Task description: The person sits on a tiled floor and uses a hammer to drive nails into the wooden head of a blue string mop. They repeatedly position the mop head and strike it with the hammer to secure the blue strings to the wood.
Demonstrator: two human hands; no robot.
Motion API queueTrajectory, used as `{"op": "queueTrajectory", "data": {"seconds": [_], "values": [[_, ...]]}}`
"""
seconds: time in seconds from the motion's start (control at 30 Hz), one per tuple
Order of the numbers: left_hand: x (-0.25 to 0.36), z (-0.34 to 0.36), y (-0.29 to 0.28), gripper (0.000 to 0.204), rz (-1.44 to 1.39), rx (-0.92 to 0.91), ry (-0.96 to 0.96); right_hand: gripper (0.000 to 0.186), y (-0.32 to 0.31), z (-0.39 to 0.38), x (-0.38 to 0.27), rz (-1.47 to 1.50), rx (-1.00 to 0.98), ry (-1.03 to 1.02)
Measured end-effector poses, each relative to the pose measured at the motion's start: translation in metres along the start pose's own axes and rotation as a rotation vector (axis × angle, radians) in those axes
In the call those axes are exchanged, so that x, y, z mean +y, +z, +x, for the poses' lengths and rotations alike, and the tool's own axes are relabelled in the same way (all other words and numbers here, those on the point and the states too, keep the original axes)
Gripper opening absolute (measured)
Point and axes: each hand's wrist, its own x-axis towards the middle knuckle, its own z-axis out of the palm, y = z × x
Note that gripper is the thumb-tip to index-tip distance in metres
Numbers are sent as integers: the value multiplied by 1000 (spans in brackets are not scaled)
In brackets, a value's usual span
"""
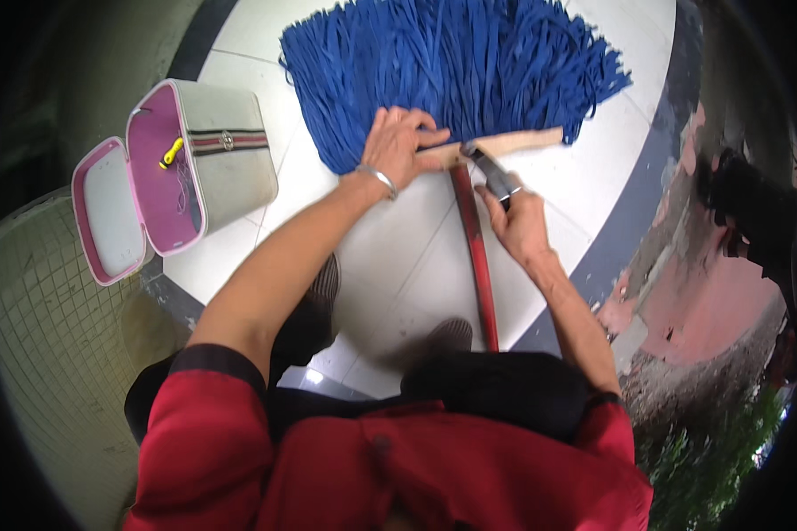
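Observation:
A large blue mop head (452,66) made of many fabric strips lies spread on the floor. Along its near edge runs a pale wooden bar (522,140). My left hand (398,146), wearing a silver bangle, grips the bar's left part, thumb on the near side and fingers over the strips. In my right hand (524,226) is a dark metal hand tool (496,177) with a black grip, its exact kind unclear. Its tip touches or hovers just over the middle of the bar. A red handle (476,257) meets the bar there and extends back toward me.
To the left lies an open cream box (235,146) with a pink inside, its lid (109,212) swung out. A yellow-and-black screwdriver (172,153) and thin wire are in it. White tiles (381,257) have a dark border; rough pink-grey ground (700,301) lies right.

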Motion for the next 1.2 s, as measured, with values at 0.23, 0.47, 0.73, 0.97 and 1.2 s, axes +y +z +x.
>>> {"op": "queueTrajectory", "data": {"seconds": [0.23,0.47,0.73,0.97,1.2], "values": [[4,9,-10,49,-35,-13,-49,21,18,-11,20,-106,62,-134],[1,4,-15,48,-12,-31,-79,31,2,-16,-2,120,107,-200],[-6,12,-9,50,-7,51,22,32,3,-5,9,17,37,-93],[0,14,-12,46,22,8,9,27,20,-4,20,-113,75,-84],[6,-9,-8,67,132,9,108,27,-20,-80,76,-308,556,259]]}}
